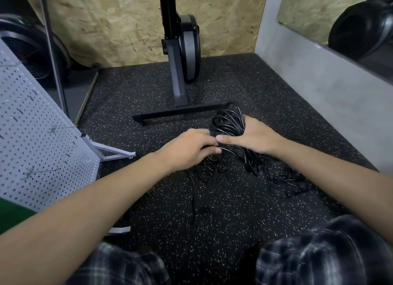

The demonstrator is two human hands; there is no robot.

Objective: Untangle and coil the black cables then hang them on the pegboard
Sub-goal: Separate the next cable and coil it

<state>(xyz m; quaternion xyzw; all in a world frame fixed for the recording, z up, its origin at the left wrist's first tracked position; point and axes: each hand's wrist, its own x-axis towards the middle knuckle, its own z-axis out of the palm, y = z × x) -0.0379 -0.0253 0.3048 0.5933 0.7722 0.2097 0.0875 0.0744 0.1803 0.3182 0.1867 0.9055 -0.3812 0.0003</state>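
Observation:
A thick bundle of coiled black cable sits on the speckled floor in front of me. My right hand grips this bundle from the right, thumb pointing left across it. My left hand touches the right thumb, its fingers curled round strands of the same cable. Thinner black loops lie tangled under my left hand, and another loose tangle lies under my right wrist. The grey pegboard leans at the left, with wire hooks sticking out of it.
A black exercise machine stands behind the cables, its floor bar just beyond the bundle. A concrete ledge runs along the right. A fan stands at far left. My knees in plaid fabric are at the bottom.

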